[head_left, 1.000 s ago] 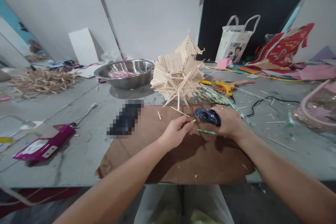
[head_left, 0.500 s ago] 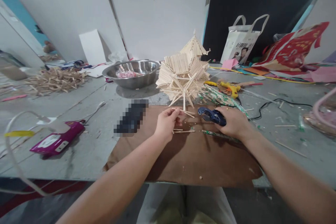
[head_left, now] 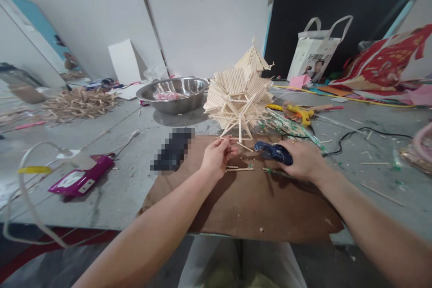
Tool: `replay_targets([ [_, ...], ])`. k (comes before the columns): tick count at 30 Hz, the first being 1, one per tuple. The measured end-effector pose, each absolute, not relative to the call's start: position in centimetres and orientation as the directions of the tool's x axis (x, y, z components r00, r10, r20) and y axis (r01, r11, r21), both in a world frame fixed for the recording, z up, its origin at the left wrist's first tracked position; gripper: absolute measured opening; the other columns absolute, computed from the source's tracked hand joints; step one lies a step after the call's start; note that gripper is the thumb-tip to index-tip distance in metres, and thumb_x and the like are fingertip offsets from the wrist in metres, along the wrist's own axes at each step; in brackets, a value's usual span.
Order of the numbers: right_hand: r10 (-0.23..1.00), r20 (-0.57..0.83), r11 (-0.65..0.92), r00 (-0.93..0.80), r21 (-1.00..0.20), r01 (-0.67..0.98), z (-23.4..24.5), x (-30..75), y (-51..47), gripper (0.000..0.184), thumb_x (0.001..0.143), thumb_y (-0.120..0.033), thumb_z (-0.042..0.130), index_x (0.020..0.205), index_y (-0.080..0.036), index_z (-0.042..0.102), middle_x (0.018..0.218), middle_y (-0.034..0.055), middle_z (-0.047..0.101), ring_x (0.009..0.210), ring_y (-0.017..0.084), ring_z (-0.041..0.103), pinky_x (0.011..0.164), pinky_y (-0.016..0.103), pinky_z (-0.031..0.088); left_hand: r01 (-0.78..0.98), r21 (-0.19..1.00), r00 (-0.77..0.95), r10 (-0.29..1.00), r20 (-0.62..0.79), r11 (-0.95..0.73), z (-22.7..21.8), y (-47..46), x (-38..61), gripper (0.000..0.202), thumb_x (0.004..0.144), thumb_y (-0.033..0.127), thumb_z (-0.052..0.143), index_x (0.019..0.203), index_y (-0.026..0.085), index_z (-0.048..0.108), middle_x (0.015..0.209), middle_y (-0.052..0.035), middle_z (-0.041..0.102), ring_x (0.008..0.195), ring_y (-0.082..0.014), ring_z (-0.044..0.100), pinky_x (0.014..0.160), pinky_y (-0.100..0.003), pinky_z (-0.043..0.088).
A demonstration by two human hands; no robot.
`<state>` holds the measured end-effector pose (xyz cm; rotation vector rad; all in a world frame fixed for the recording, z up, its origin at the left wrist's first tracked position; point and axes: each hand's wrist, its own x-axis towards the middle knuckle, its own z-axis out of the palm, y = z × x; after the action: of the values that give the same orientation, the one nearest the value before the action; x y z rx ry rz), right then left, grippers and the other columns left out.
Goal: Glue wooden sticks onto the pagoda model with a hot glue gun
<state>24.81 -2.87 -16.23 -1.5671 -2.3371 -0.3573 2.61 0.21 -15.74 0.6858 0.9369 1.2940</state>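
My left hand (head_left: 216,156) pinches a thin wooden stick just in front of the base of a stick-built pagoda model (head_left: 240,95). My right hand (head_left: 303,158) is closed round a dark blue cutter (head_left: 274,152) resting on the brown cardboard sheet (head_left: 243,202). A couple of short cut sticks (head_left: 240,169) lie on the cardboard between my hands. A green-patterned stick wrapper (head_left: 274,171) lies under my right hand.
A steel bowl (head_left: 175,94) stands behind to the left. A yellow glue gun (head_left: 300,113) and black cable (head_left: 351,137) lie to the right. A magenta box (head_left: 81,181) and white cable (head_left: 27,189) lie at the left, a heap of sticks (head_left: 79,102) beyond. Bags (head_left: 317,56) line the back.
My left hand went forward from beside the cutter to the model's base, leaving cut sticks on the cardboard. My right hand with the cutter barely shifted.
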Motion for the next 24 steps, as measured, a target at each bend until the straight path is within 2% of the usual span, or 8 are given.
replay_targets([
  [8,0.871,0.289,0.386,-0.396,0.095,0.918,-16.61,24.38,-2.93,0.038,0.064,-0.034,0.053,0.098,-0.017,0.057,0.088,0.0082,0.064,0.08,0.024,0.058,0.068,0.031,0.038,-0.498,0.851,0.005,0.982,-0.187,0.165,-16.04,0.3,2.74,0.005,0.075,0.012,0.053,0.075,0.01,0.058,0.069,-0.0042,0.064,0.048,-0.007,0.059,0.047,-0.016,0.049],
  [24,0.866,0.276,0.405,-0.416,0.099,0.909,-16.59,24.41,-3.01,0.037,0.064,-0.035,0.054,0.096,-0.017,0.057,0.086,0.0082,0.065,0.078,0.023,0.058,0.067,0.031,0.037,-0.489,0.861,0.005,0.987,-0.161,0.144,-16.22,0.46,2.8,0.005,0.073,0.015,0.057,0.076,0.01,0.058,0.068,-0.0044,0.064,0.049,-0.0079,0.059,0.048,-0.017,0.05],
])
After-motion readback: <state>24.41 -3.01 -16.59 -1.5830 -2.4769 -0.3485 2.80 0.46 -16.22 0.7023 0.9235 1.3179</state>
